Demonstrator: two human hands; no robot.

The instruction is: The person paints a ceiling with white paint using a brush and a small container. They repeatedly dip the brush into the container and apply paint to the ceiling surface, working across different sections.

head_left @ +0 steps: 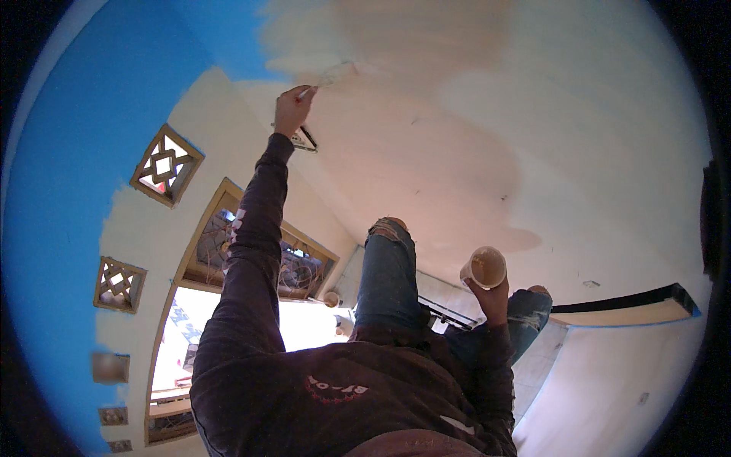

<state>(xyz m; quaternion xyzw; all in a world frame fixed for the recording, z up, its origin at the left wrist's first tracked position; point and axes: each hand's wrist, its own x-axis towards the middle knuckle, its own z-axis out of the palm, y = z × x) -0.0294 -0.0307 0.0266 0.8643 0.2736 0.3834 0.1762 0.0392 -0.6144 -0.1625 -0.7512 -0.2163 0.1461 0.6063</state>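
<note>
Raised high at the upper left, my left hand [294,109] is closed around the handle of a paintbrush [337,75]. The brush's pale head lies against the wall and blends into its colour. Just below that wrist is a small dark-edged recessed fixture [304,139]. A broad damp-looking beige patch [426,164] spreads over the wall [601,129], close to a bright blue area [228,38] with a ragged edge. Lower right, my right hand [493,298] grips a pale cup [486,268] from below. Its mouth faces me, with some light brown stuff inside.
My bent knees [388,259] in torn jeans are close to the wall. At left are lattice vent blocks [167,165] and a bright doorway [228,327] beneath a wood-framed window [297,259]. A dark-edged ledge [624,306] juts out at the right.
</note>
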